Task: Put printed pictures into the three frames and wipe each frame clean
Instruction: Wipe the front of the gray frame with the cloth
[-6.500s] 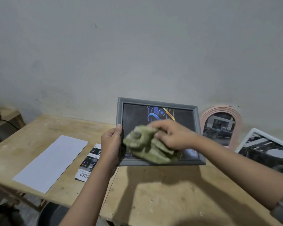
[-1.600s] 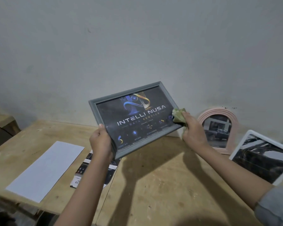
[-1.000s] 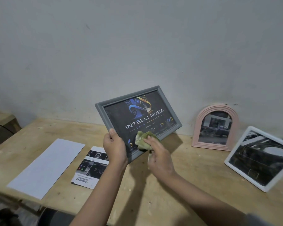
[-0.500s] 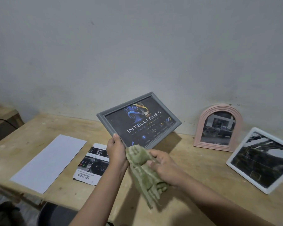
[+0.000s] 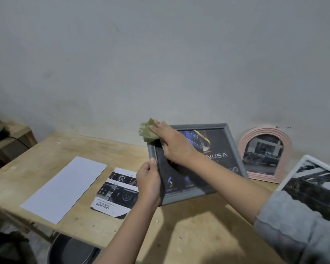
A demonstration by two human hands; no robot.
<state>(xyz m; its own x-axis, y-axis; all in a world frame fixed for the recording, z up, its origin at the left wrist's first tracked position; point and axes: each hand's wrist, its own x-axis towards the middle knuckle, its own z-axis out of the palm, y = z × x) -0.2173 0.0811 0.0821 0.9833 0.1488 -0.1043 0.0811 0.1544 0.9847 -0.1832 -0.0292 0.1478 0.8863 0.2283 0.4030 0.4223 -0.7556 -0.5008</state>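
A grey frame [image 5: 234, 147] with a dark printed picture stands tilted on the wooden table [image 5: 189, 225]. My left hand [image 5: 148, 182] grips its left edge. My right hand [image 5: 172, 142] lies with straight fingers on a green cloth [image 5: 147, 130] and presses it onto the frame's top left corner. A pink arched frame [image 5: 245, 147] with a picture leans against the wall on the right. A white frame [image 5: 293, 169] with a dark picture lies at the far right.
A blank white sheet [image 5: 65, 187] and a printed leaflet [image 5: 114, 191] lie on the left half of the table. A dark round bin [image 5: 69, 250] sits below the table's front edge. A low wooden ledge [image 5: 10, 140] stands at the far left.
The grey frame came down from mid-air onto the table, more upright. My right hand moved the cloth from below the frame up to its top left corner.
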